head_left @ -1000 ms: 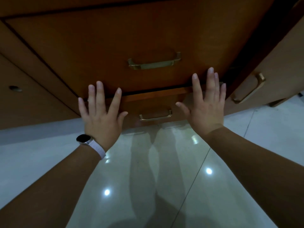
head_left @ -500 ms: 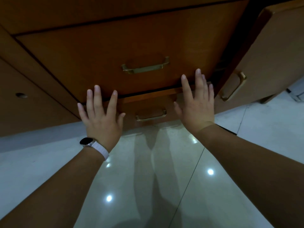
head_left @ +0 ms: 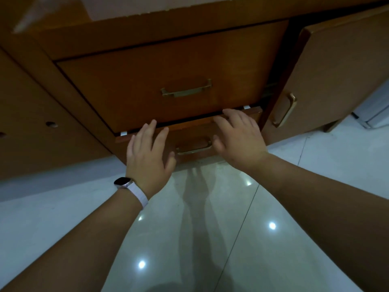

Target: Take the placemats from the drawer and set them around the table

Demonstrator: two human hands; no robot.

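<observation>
A brown wooden cabinet fills the upper view. Its upper drawer (head_left: pixel 147 81) with a brass handle (head_left: pixel 186 91) is closed. The lower drawer (head_left: pixel 189 125) sits slightly out, a thin strip of its top edge showing. My left hand (head_left: pixel 148 157), with a watch on the wrist, lies with straight fingers on the lower drawer's front, left of that drawer's brass handle (head_left: pixel 194 149). My right hand (head_left: pixel 237 138) lies on the front at the right, fingers reaching over the top edge. No placemats are visible.
A cabinet door (head_left: pixel 341 70) with a brass handle (head_left: pixel 284 110) stands ajar at the right. A plain wooden panel (head_left: pixel 31 127) flanks the drawers at left. Glossy white floor tiles (head_left: pixel 189 228) lie below. A white object (head_left: pixel 376 116) shows at the far right edge.
Both hands have slid down from the upper drawer's front onto the lower drawer's front. The view has tilted up, showing more of the cabinet top.
</observation>
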